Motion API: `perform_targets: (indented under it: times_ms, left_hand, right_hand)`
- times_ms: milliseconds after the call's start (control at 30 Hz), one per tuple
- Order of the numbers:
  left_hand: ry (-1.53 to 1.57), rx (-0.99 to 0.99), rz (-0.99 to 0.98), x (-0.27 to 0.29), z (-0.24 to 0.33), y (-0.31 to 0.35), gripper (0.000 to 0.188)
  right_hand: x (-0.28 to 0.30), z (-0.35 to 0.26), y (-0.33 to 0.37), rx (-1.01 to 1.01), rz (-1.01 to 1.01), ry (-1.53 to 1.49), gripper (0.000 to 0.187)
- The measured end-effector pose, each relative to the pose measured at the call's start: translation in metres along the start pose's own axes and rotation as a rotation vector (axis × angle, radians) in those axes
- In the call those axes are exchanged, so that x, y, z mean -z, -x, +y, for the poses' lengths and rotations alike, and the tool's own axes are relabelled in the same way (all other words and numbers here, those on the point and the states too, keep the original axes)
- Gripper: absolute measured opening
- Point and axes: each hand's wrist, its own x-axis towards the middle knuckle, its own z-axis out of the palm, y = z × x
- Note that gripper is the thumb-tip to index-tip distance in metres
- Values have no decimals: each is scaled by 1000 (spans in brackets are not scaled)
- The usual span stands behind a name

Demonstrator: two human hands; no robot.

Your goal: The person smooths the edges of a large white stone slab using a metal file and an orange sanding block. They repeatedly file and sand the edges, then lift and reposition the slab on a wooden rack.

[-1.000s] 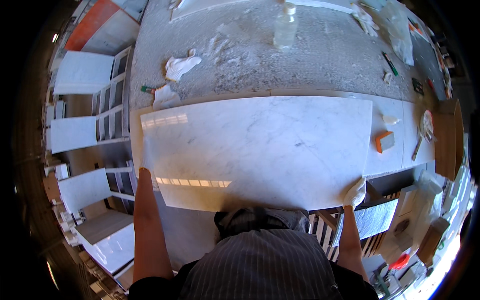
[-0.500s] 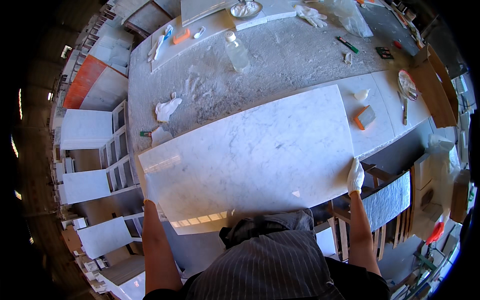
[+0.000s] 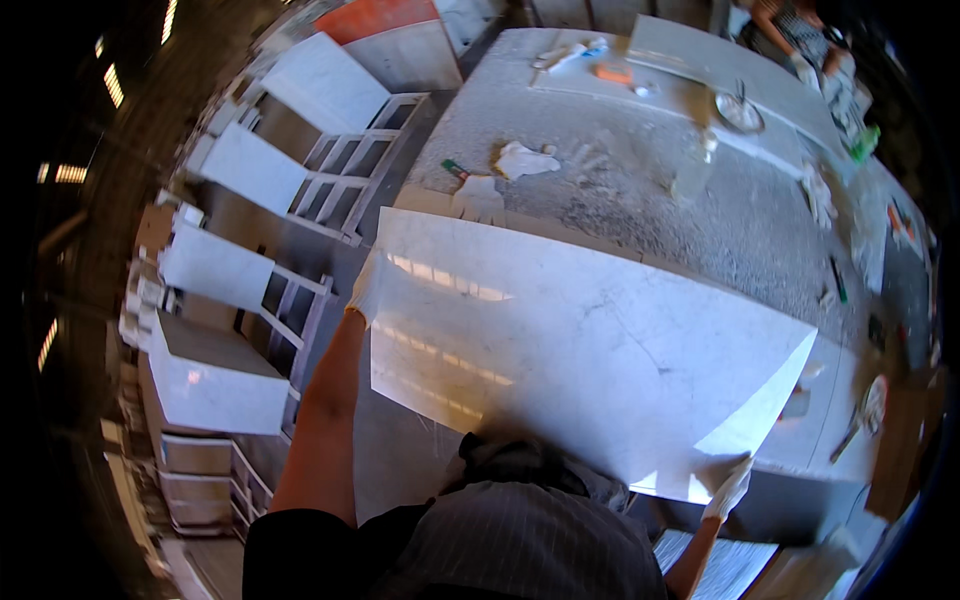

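A large white marble slab (image 3: 590, 350) with grey veins and a polished face lies across in front of my waist, its far edge by the worktable (image 3: 600, 215). My gloved left hand (image 3: 366, 290) is closed on its left short edge, the fingers partly hidden. At the near right corner my gloved right hand (image 3: 730, 487) grips the slab, with the fingers partly out of sight. Light from roof windows reflects on the slab's left part. Just beyond it on the table lie a white glove (image 3: 525, 160) and a green-handled tool (image 3: 455, 170).
To my left, white slabs (image 3: 325, 85) stand by a pale slatted rack (image 3: 360, 165). On the table are a clear bottle (image 3: 692, 170), a bowl (image 3: 738, 112) and an orange block (image 3: 612, 74). Another person (image 3: 805, 45) is at the far right, and a cardboard box (image 3: 908, 440) stands at the right.
My view has swung to the left, so the table appears turned and shifted right. The slab has tilted in view, its right end lower, with both hands still on it.
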Motion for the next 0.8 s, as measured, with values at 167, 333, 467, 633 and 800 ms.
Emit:
perform_targets:
  times_ms: [167,333,467,633,800]
  left_hand:
    - [445,103,-82,50,-111,-11,72]
    - [341,131,111,96,-159,22,81]
    - [265,198,236,134,-159,76,90]
    - [342,261,360,221,-261,114,95]
    - [442,397,498,311,-369,174,98]
  right_hand:
    - [-5,-39,-7,74,-118,31,67]
    - [-35,-57,-9,173,-202,-8,61]
    - [-67,-74,5,246,-325,3,60]
    - [-117,-92,62,295,-459,85,60]
    - [-169,-105,141,365,-573,182,60]
